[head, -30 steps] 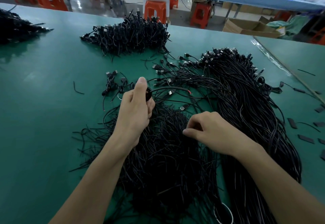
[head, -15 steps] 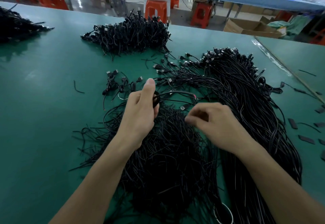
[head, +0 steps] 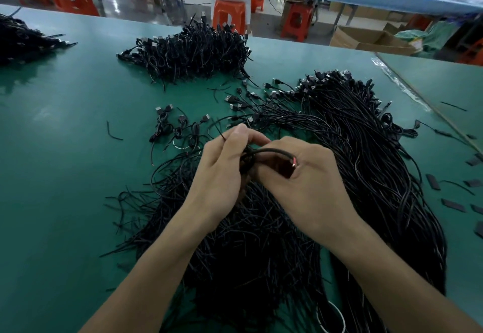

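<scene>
My left hand [head: 222, 173] grips a small coiled black cable [head: 247, 161] above the middle of the green table [head: 65, 150]. My right hand [head: 305, 183] has closed in from the right and holds the cable's loose end, whose stripped red tip [head: 294, 164] shows by the thumb. Both hands hover over a heap of short black ties [head: 248, 241]. A long bundle of black USB cables [head: 366, 150] lies to the right. Three coiled, tied cables [head: 177, 130] lie just left of my hands.
A pile of tied cables [head: 193, 50] sits at the back centre, another dark heap [head: 21, 40] at far left. Small black sleeves [head: 454, 204] are scattered at the right. A person sits on an orange stool [head: 230, 16] beyond the table; cardboard boxes [head: 366, 40] stand behind.
My right hand left the tie heap and moved up-left to meet my left hand, taking hold of the cable's loose end. My left hand shifted slightly right with the coil.
</scene>
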Available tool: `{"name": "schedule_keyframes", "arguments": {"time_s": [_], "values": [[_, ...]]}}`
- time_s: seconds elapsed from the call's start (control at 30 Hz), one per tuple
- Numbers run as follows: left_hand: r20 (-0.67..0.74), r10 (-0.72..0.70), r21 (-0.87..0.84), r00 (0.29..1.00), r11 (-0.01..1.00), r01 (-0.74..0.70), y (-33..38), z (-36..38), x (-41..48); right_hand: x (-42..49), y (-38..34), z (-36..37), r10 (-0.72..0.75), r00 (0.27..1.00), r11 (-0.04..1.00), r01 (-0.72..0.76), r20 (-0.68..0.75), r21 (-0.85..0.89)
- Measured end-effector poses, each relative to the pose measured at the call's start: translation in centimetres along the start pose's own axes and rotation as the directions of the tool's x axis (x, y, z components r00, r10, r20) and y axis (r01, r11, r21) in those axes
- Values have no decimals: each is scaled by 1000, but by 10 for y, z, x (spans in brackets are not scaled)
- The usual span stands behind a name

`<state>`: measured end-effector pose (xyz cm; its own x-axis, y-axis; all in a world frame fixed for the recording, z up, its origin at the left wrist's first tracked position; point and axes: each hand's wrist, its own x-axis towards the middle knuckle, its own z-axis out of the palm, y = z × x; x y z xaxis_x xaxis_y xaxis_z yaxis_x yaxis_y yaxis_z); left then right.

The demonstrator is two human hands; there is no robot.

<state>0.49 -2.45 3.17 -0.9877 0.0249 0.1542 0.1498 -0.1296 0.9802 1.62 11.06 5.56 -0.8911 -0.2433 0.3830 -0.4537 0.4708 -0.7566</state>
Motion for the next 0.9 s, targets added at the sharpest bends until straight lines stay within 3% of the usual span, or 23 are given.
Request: {"name": "schedule_keyframes", "arguments": {"time_s": [0.13,0.3,0.5,0.6,0.73,0.8,0.9], "values": [[-46,-27,-66,999,998,24,2,-1,2,-1,-4,2,-71,997,992,72,18,-103],[-76,-74,-109,994,992,65,1,-1,1,0,-7,4,-59,994,980,41,-87,-195],[-105,-143,-151,984,980,127,-2,-6,7,-7,-12,8,-219,965,859,261,143,-440],[27,-209,-133,978,968,210,-5,-10,7,-6,-13,3,-321,918,701,396,234,-593],[241,-351,-80,905,922,379,-5,-12,3,-2,-17,-8,-459,812,520,575,360,-632],[287,-437,-76,853,877,475,-4,-12,1,3,-20,-12,-459,784,511,618,419,-598],[301,-522,-125,798,808,575,-3,-9,0,6,-23,-18,-345,816,594,573,464,-565]]}}
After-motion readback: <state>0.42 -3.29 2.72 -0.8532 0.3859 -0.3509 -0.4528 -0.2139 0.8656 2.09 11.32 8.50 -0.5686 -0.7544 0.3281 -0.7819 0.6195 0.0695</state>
